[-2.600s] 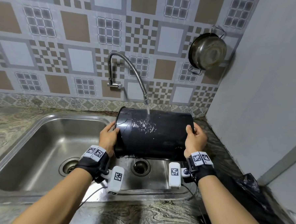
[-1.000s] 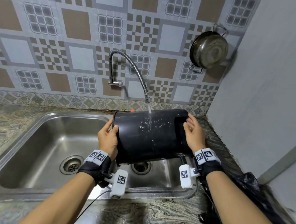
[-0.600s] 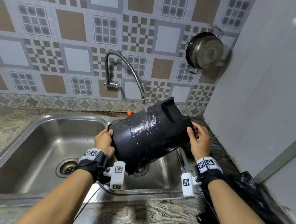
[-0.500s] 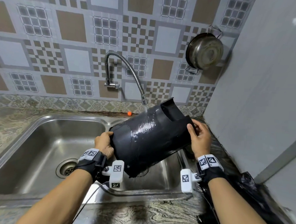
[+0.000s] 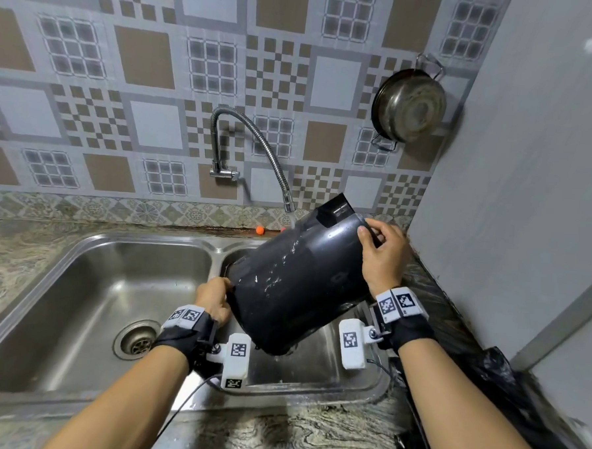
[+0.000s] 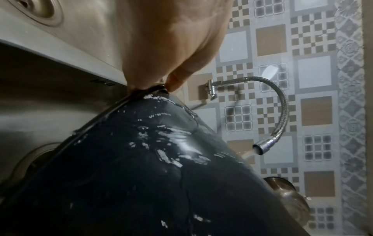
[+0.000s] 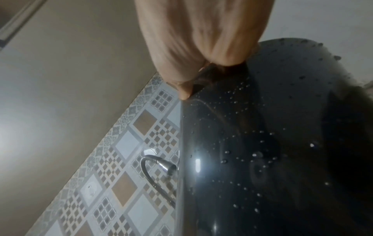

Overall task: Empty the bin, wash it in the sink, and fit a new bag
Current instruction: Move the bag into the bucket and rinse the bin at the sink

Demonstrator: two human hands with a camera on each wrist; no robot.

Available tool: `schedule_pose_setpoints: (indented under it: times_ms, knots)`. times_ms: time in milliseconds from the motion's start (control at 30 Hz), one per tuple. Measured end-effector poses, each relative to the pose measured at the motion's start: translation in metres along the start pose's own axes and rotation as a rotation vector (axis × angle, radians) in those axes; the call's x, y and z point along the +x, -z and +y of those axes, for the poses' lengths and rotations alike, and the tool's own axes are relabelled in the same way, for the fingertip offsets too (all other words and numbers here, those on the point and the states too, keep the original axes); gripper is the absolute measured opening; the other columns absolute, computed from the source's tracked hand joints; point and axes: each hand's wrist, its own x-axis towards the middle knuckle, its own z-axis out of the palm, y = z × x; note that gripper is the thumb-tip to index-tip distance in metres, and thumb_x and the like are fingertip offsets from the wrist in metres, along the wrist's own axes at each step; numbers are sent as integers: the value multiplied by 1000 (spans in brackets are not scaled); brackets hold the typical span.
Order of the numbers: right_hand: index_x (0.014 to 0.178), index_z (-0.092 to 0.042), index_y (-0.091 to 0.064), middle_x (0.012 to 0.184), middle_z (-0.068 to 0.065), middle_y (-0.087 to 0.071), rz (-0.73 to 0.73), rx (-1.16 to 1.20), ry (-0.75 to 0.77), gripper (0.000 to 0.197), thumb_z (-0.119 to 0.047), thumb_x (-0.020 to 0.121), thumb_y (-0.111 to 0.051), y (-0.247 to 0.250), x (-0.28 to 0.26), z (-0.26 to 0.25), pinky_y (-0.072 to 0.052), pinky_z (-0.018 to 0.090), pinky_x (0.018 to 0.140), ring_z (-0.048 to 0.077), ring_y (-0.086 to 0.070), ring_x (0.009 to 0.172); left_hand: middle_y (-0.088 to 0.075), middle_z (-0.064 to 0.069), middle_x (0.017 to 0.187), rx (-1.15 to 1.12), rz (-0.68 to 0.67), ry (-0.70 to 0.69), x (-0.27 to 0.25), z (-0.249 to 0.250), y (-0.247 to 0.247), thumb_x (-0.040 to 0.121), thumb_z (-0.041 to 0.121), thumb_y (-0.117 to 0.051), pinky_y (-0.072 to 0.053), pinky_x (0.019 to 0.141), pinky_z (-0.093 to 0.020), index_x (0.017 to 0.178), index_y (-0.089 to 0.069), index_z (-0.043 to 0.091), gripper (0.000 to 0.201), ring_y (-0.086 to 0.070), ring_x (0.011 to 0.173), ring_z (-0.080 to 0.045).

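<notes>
i hold the bin [image 5: 298, 283] tilted over the right sink [image 5: 314, 369] basin, left hand [image 5: 213, 299] gripping its lower rim, right hand [image 5: 382, 253] clamped on its raised base. best to turn it slowly under the tap [image 5: 289, 203] so water covers every side.

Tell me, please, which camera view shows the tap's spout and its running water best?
The left wrist view: the tap shows whole, its stream hitting the bin. The head view shows the tap too, but its stream looks small. The right wrist view shows only part, the nozzle tip behind the bin's edge.
</notes>
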Motion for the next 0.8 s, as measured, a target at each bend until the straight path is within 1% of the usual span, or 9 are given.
schedule_pose_setpoints:
  times_ms: [100, 167, 400, 467, 567, 633, 700, 733, 800]
  knots:
    - [103, -14, -73, 102, 1, -65, 39, 65, -97, 15, -18, 89, -69, -5, -6, 7, -49, 28, 80, 10, -56, 88, -55, -7, 79, 123, -147, -2, -21, 5, 1, 93, 8, -47, -43, 53, -25, 105, -62, 19, 22, -48, 66, -22]
    - [104, -15, -73, 102, 2, -68, 62, 123, -169, 16, -19, 89, -69, -8, -11, 14, -54, 33, 83, 13, -60, 89, -56, -3, 83, 225, -257, -8, -30, 9, 1, 102, 21, -42, -49, 56, -29, 112, -57, 36, 24, -49, 69, -22]
    - [99, -20, -74, 97, 1, -73, 180, 284, -480, 12, -17, 88, -71, -29, -24, 25, -57, 35, 85, 17, -68, 90, -55, -14, 85, 283, -187, -233, -14, 24, 14, 83, -5, -48, -39, 57, -29, 82, -61, 12, 22, -49, 63, -20]
    - [102, -19, -73, 102, 1, -73, 216, 324, -584, 14, -16, 89, -71, -33, -28, 28, -56, 30, 84, 15, -67, 92, -62, -8, 87, 335, -211, -294, -17, 29, 17, 89, -2, -47, -39, 62, -31, 103, -67, 25, 37, -51, 69, -21]
    - [108, -13, -73, 105, 3, -71, 243, 370, -710, 18, -15, 90, -70, -38, -34, 32, -48, 23, 79, 14, -64, 92, -64, 0, 98, 400, -245, -297, -22, 38, 17, 99, 15, -49, -42, 64, -29, 127, -52, 50, 45, -54, 68, -16]
    - [110, -10, -72, 106, 3, -70, 232, 398, -781, 21, -15, 91, -69, -42, -38, 34, -47, 23, 80, 14, -63, 92, -65, -3, 96, 365, -238, -357, -22, 42, 15, 101, 12, -49, -50, 57, -25, 125, -53, 43, 40, -59, 60, -10]
    - [116, -8, -70, 109, 4, -69, 223, 442, -867, 25, -14, 92, -67, -45, -43, 39, -46, 24, 81, 14, -61, 94, -67, -6, 89, 346, -194, -434, -21, 45, 14, 97, 0, -52, -52, 54, -22, 124, -60, 15, 31, -61, 59, -10]
    - [119, -8, -68, 110, 6, -68, 217, 461, -913, 28, -14, 92, -67, -45, -45, 42, -45, 25, 82, 15, -60, 95, -69, -5, 85, 361, -191, -469, -24, 47, 14, 94, -7, -52, -52, 57, -20, 118, -63, 5, 29, -64, 67, -14]
    - [123, -8, -66, 115, 11, -68, 193, 471, -1003, 32, -15, 92, -67, -45, -50, 48, -47, 29, 83, 18, -59, 96, -70, -6, 87, 385, -270, -492, -23, 49, 15, 87, -18, -48, -54, 77, -23, 114, -66, 6, 40, -65, 89, -24]
